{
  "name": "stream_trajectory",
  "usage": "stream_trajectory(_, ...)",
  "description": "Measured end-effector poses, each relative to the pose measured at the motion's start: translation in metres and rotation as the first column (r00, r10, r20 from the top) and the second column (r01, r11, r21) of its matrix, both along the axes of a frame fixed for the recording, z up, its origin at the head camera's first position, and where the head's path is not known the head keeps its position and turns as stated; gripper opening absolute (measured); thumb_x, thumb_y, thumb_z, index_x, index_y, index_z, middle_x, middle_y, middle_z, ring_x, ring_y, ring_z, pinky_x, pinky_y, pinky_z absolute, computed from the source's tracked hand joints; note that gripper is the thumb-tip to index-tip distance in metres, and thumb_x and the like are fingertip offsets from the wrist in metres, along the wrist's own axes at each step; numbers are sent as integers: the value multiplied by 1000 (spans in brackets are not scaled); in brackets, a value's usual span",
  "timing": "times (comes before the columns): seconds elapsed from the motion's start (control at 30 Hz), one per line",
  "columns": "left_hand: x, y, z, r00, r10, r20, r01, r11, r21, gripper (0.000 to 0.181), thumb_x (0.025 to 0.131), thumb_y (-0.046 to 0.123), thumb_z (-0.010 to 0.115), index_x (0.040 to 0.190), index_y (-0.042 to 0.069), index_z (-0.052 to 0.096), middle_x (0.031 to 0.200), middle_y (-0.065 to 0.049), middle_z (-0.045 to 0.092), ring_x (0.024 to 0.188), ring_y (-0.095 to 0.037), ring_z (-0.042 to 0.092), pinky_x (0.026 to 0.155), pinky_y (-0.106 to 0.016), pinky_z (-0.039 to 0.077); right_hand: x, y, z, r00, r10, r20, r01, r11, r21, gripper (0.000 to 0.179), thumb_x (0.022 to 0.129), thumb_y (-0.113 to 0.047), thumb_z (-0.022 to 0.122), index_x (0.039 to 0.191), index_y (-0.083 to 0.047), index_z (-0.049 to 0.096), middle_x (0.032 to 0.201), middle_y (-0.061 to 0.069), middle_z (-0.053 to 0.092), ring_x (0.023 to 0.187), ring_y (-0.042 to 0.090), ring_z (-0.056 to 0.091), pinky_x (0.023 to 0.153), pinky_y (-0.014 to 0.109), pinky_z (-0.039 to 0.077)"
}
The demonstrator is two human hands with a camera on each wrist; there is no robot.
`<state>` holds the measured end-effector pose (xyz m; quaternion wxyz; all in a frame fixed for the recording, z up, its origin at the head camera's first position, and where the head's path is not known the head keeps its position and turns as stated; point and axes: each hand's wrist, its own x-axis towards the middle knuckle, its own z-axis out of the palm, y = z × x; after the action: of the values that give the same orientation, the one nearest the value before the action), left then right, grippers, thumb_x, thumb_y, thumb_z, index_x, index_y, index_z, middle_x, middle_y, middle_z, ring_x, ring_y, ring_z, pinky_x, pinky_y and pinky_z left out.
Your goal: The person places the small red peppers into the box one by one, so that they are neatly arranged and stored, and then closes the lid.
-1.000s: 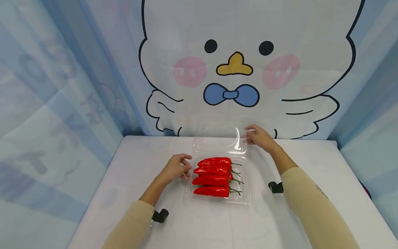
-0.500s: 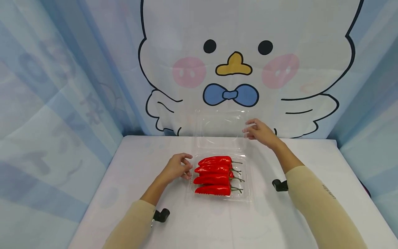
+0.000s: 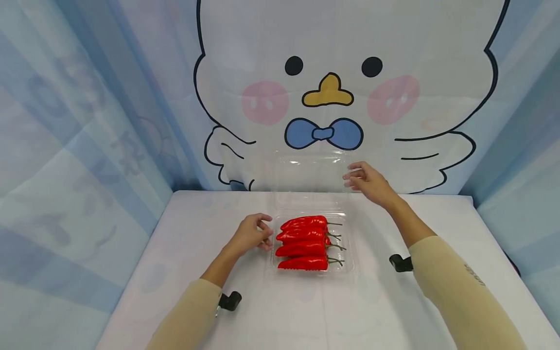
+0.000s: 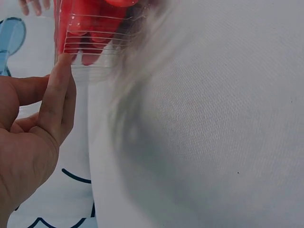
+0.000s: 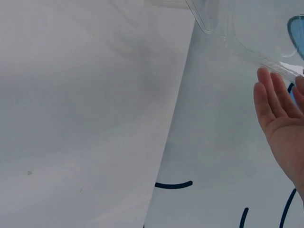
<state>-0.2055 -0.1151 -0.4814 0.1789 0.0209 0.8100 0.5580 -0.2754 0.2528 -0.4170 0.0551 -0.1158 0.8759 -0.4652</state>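
Several red chili peppers (image 3: pixel 305 249) with green stems lie side by side in a clear plastic clamshell box (image 3: pixel 317 273) on the table. Its hinged lid (image 3: pixel 312 170) stands raised at the back, nearly upright. At the box's left side is my left hand (image 3: pixel 251 233); the left wrist view shows a fingertip touching the ribbed wall, with the thumb bent behind the fingers. My right hand (image 3: pixel 371 184) is at the lid's right edge. In the right wrist view its straight fingers (image 5: pixel 264 102) meet the lid's rim, and the thumb side is cut off by the frame.
A white cloth covers the table (image 3: pixel 197 214). Behind it hangs a curtain (image 3: pixel 332 43) printed with a cartoon chick, and blue curtains (image 3: pixel 87 160) enclose both sides. Black camera mounts (image 3: pixel 230 301) sit at both wrists.
The lid has swung up toward upright, and my right hand has risen with it. The box with the peppers has shifted slightly away and to the right, my left hand staying beside it.
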Motion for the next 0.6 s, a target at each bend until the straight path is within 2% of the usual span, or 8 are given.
stream_trajectory(0.37, -5, 4, 3, 1000, 9, 5, -9, 1000, -18, 43, 96, -1, 68, 138, -2, 56, 98, -18, 66, 60, -16, 70, 58, -30, 64, 10, 6, 5, 996, 21, -91, -17, 999, 37, 44, 107, -14, 55, 147, 1, 42, 139, 22, 62, 122, 37, 66, 106, 51, 53)
stream_trajectory(0.6, -8, 7, 5, 999, 37, 23, -36, 999, -28, 44, 96, 1, 70, 137, 0, 57, 98, -16, 64, 62, -17, 71, 59, -30, 64, 21, 4, 11, 992, 21, -125, -12, 997, 77, 45, 106, -14, 58, 148, -3, 45, 138, 21, 63, 121, 37, 67, 103, 48, 55)
